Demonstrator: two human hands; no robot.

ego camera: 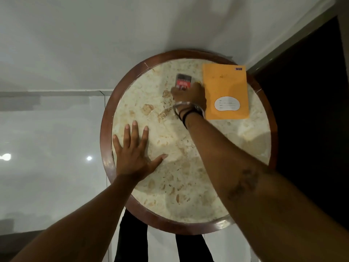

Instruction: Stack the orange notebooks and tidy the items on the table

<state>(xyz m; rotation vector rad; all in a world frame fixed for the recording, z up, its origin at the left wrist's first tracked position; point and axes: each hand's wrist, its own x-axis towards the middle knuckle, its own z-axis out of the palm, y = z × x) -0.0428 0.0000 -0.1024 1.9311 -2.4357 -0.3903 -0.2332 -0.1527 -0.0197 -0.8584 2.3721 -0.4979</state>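
An orange notebook (225,91) with a white label lies flat at the far right of the round marble table (188,167); whether more notebooks lie under it I cannot tell. Just left of it sits a small dark card-like packet with a red panel (182,81). My right hand (189,95) reaches across the table and its fingers close on the packet's near edge, beside the notebook's left edge. My left hand (135,151) rests flat on the table's left side, fingers spread, holding nothing.
The table has a dark wooden rim (106,133). A glossy white floor (56,72) surrounds it. A dark doorway or panel (311,110) stands at the right, close to the table. My dark-trousered legs (132,242) show below the near rim.
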